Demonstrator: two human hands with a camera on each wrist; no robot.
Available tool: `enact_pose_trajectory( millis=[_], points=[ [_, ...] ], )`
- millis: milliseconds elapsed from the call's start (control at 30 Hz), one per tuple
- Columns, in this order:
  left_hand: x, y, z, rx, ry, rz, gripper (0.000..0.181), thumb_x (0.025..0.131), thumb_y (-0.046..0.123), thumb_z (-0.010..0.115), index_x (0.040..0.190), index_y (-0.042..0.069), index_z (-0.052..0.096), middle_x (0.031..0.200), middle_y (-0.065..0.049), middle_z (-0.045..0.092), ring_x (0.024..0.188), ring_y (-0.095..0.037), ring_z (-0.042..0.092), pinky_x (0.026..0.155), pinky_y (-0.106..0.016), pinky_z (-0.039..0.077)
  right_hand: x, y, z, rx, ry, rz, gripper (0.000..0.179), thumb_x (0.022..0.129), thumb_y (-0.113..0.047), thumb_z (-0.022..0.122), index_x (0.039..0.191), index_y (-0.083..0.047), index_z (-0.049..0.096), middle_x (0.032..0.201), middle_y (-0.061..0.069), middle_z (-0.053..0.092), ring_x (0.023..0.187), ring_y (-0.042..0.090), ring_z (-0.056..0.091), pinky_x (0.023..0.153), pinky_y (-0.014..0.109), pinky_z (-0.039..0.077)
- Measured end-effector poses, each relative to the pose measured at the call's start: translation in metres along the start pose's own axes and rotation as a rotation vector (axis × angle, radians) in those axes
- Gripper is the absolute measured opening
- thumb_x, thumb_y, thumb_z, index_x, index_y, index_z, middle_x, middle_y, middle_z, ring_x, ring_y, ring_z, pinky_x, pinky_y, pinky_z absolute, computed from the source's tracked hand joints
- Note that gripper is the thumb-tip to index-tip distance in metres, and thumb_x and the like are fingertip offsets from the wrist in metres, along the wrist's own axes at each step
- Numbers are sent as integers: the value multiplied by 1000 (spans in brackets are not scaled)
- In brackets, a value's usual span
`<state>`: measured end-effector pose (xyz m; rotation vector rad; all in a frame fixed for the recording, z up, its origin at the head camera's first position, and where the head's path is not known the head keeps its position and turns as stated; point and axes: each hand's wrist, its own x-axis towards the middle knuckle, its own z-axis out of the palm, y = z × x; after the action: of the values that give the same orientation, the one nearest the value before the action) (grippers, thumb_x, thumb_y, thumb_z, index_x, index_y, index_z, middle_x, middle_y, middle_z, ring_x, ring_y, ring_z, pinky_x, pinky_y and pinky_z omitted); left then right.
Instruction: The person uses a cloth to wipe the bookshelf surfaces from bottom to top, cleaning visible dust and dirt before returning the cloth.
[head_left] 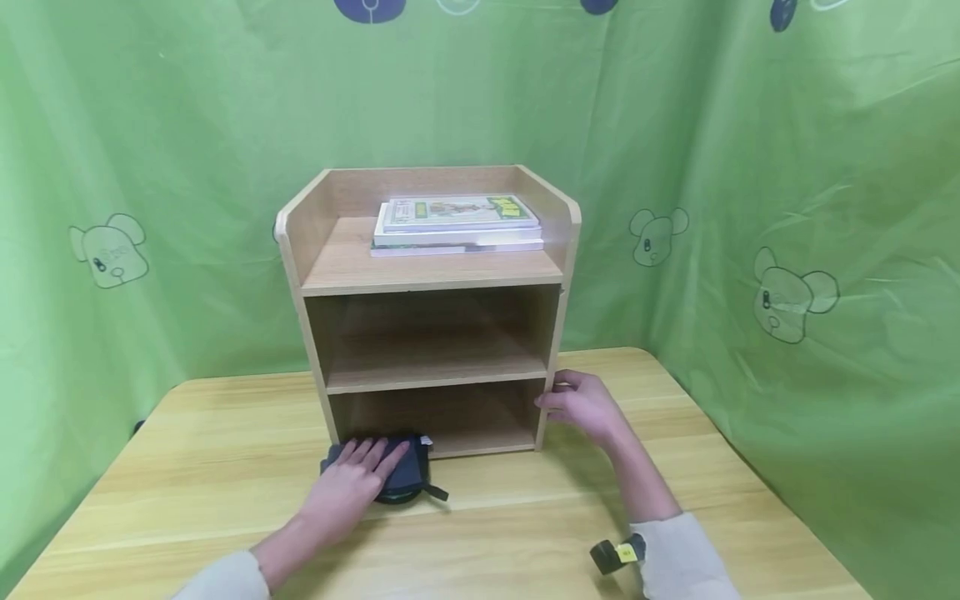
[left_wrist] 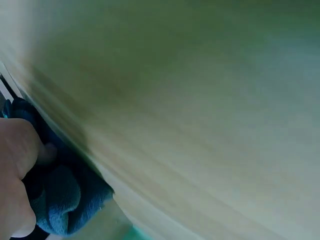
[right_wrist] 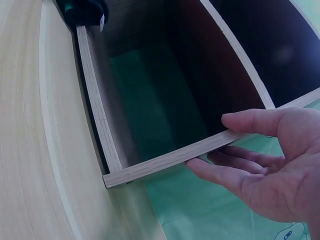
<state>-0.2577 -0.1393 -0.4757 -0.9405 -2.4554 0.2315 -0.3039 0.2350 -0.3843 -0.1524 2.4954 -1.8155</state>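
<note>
A small wooden shelf unit (head_left: pixel 442 383) stands on the table. At its lower left front corner, my left hand (head_left: pixel 351 490) lies over a dark blue, folded fabric item (head_left: pixel 405 475) with a black strap and a small white tag. Up close in the left wrist view, the fabric (left_wrist: pixel 60 195) looks fuzzy and bunched, and the thumb is bent against it; its exact kind is unclear. My right hand (head_left: pixel 588 407) holds the unit's right side panel low down. In the right wrist view the thumb (right_wrist: pixel 250 121) sits at the panel's front edge, the other fingers outside.
Several books (head_left: pixel 457 225) lie stacked on the unit's top shelf. A wooden table (head_left: pixel 480 542) extends around the unit, with a green curtain (head_left: pixel 450 92) behind and at both sides. A black device with a yellow label (head_left: pixel 626 552) is strapped at the right wrist.
</note>
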Motion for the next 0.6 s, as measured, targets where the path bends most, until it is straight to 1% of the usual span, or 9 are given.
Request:
enact_pose_trajectory(
  millis=[100,167,267,367,500,600],
  points=[
    [8,8,3,-2,2,-13,77,76,-6,74,148,9,51,131,-22,65,116,-38,67,100,-53,52,0,0,1,-5,0,-2,55,90,-6,68,138,13,48,136,34,54,118,40,64,100,46,53],
    [17,16,4,2,3,-15,78,76,-4,76,148,10,51,131,-22,66,115,-38,67,99,-53,53,-1,-1,0,-8,3,-1,56,90,-6,68,138,13,48,136,34,55,119,41,64,101,46,53],
    [35,32,3,15,-25,-12,82,74,-1,79,150,12,49,133,-20,65,117,-37,67,99,-51,53,-1,-1,-1,-10,5,-1,58,90,-6,68,139,14,46,136,34,54,119,42,64,101,47,52],
    [55,51,2,18,-71,-17,85,75,2,80,152,14,46,136,-19,63,120,-35,65,102,-50,52,0,0,0,-7,5,2,59,90,-6,69,140,14,45,136,34,54,118,41,64,101,45,53],
    [82,76,2,19,-143,-38,83,80,9,78,154,17,43,141,-16,61,124,-33,63,104,-50,50,1,2,1,1,16,3,55,89,-5,69,137,14,49,134,34,56,114,38,66,99,44,54],
    [100,94,1,36,-202,-56,84,81,13,79,156,20,40,144,-14,59,127,-31,62,105,-50,50,2,2,2,3,25,-3,53,88,-5,69,134,14,51,132,34,57,113,39,67,98,44,55]
  ],
)
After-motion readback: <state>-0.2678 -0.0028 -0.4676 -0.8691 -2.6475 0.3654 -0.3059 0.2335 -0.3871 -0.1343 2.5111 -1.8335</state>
